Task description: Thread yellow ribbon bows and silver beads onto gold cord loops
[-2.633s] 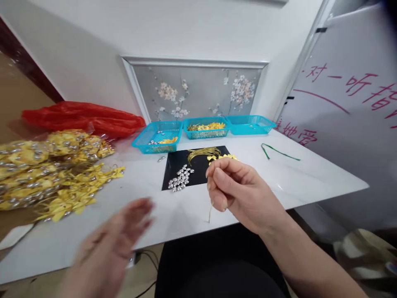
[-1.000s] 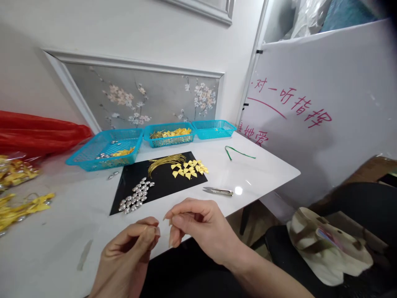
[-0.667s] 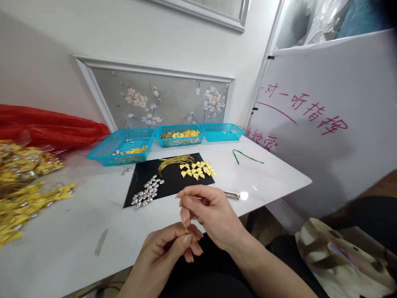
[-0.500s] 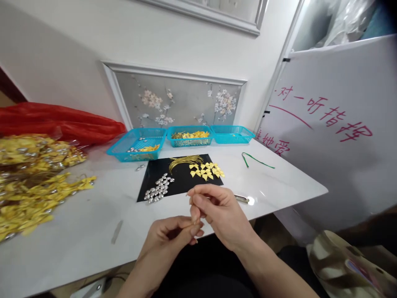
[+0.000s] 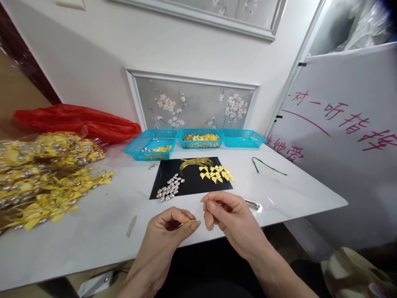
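Above the table's front edge, my left hand pinches what looks like a thin gold strand between thumb and forefinger; most of it is hidden. My right hand is a little to the right, apart from the left, with thumb and fingertips pressed together; what they hold is too small to make out. Beyond my hands lies a black mat. On it are a bundle of gold strands, several yellow petal-like pieces and a cluster of silvery oval beads.
Three blue baskets line the wall; two contain yellow pieces. A large heap of yellow flower sprays with silvery beads fills the left, beside red wrapping. A green tie, a metal tool and a clear strip lie on the table.
My hands, which were together, have drawn apart, the right one moving rightward from the left. The whole view has shifted, so the table things appear further right.
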### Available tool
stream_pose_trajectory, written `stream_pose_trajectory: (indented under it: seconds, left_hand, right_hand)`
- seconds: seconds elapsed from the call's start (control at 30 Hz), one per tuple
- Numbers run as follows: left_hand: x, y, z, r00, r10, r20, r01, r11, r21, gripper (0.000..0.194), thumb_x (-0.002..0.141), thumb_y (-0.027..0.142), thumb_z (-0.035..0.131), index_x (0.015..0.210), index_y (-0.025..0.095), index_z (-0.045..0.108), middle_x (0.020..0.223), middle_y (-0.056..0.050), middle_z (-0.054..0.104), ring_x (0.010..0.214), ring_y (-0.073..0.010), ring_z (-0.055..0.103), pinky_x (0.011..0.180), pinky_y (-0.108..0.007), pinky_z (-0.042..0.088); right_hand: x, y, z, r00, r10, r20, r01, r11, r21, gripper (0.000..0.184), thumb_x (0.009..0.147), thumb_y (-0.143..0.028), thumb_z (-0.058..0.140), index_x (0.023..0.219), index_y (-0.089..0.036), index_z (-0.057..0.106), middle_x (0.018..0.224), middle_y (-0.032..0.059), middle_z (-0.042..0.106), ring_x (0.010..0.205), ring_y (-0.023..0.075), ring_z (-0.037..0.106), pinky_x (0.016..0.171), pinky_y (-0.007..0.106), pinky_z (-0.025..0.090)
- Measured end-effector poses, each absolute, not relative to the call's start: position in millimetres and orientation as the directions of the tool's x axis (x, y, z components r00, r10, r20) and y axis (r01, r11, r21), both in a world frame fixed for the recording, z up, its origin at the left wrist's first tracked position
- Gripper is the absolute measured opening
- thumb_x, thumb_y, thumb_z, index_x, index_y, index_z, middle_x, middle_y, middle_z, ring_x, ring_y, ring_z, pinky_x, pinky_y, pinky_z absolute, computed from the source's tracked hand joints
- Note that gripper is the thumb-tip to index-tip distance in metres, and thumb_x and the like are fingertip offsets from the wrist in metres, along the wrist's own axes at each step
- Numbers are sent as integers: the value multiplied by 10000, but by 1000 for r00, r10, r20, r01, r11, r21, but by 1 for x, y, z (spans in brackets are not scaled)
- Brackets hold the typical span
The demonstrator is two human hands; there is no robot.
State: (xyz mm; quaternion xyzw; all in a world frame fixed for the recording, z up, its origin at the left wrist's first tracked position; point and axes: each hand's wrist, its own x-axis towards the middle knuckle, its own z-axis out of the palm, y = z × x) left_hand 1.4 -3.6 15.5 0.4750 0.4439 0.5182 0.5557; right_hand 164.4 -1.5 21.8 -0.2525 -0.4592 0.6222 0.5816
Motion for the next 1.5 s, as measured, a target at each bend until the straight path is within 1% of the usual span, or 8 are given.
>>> stream_pose_trajectory:
  seconds: [0.13,0.33,0.43,0.6,1.0,1.27,1.4,1.5]
  left_hand:
    - [1,-7,19,29,1000,-2,-179,7,984,298,623,239,887,545,203,601,669,31,629,693,-131,541,689,-245,439]
    - [2,-10,21,38,999,-29,-198,36,980,361,623,284,886,562,196,541,672,29,593,661,-129,514,650,-252,432]
    - [2,-8,19,40,998,-51,-171,58,984,325,617,286,887,598,197,575,661,27,600,652,-129,512,638,-248,426]
    - [0,-6,15,38,996,-76,-93,79,992,274,594,271,893,603,190,632,660,17,625,656,-127,508,624,-227,415]
    - [2,-10,18,124,989,-76,6,76,997,224,604,273,866,622,199,655,675,1,643,654,-146,537,611,-247,417]
    - [8,-9,19,146,988,-58,8,58,998,211,611,257,833,614,205,628,683,10,641,648,-139,536,623,-243,423]
    - [21,-5,11,125,991,-49,12,48,999,213,622,257,802,598,208,596,659,16,627,613,-140,525,599,-249,421]
    - [35,3,1,88,996,-10,21,8,1000,154,644,274,790,641,218,646,689,11,627,659,-163,552,642,-268,446]
  right_hand:
    - [165,-2,18,-195,957,214,-457,104,-883,162,854,-347,757,883,-187,763,567,-26,628,524,89,552,576,233,461]
    - [168,-2,19,-174,956,236,-395,152,-906,142,864,-320,741,876,-184,779,548,-24,621,514,98,531,560,246,434]
    - [175,-1,19,-142,961,238,-370,171,-913,129,857,-302,751,885,-181,784,536,-27,607,522,103,516,567,256,411]
    - [195,3,17,-68,975,213,-389,171,-905,138,852,-335,762,895,-204,767,574,-30,603,539,99,495,570,258,364]
    - [210,3,18,3,980,201,-403,185,-896,155,812,-340,799,857,-196,766,620,-18,591,531,94,464,559,271,353]
    - [219,3,9,51,984,173,-400,179,-899,180,824,-373,789,858,-200,754,654,-11,570,534,90,427,543,270,345]
    - [226,5,0,66,987,145,-353,159,-922,248,820,-427,781,867,-187,738,671,-11,548,553,90,428,554,266,362]
    - [240,9,-4,82,988,133,-263,150,-953,308,818,-457,769,894,-163,716,719,-6,549,550,76,416,540,254,354]
